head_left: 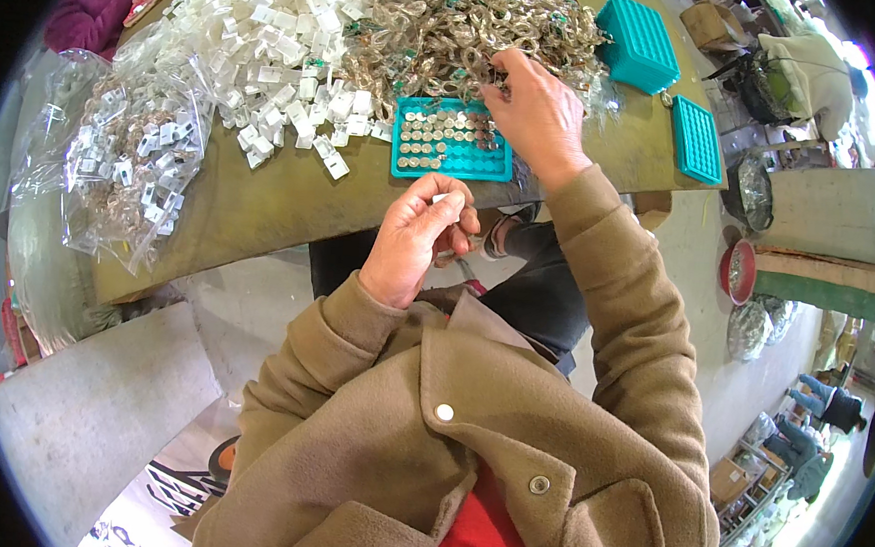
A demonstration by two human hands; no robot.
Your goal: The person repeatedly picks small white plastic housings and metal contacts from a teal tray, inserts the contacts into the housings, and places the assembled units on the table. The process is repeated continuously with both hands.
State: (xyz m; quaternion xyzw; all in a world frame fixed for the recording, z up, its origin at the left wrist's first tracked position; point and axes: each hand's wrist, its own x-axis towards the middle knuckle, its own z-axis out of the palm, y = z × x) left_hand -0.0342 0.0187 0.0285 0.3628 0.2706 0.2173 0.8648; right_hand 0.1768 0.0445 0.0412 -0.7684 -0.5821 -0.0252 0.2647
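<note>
My left hand [415,237] is closed in front of the table edge, thumb and fingers pinching a small white plastic piece [441,198] that shows only in part. My right hand [542,117] reaches over the near side of a heap of clear, brownish coiled wires [442,33] with green bits. Its thumb and forefinger come together there; what lies between them is hidden. Between the hands sits a teal tray [399,161] with rows of round, silvery button-like pieces [421,135], several pockets at its lower right holding none. White plastic housings [307,105] are heaped to the left.
A stack of teal trays [640,45] stands at the far right, with a single teal tray [697,139] by the table's right edge. A clear bag [138,170] of white-ended wires lies at left. Another person's purple sleeve [91,7] shows at far left.
</note>
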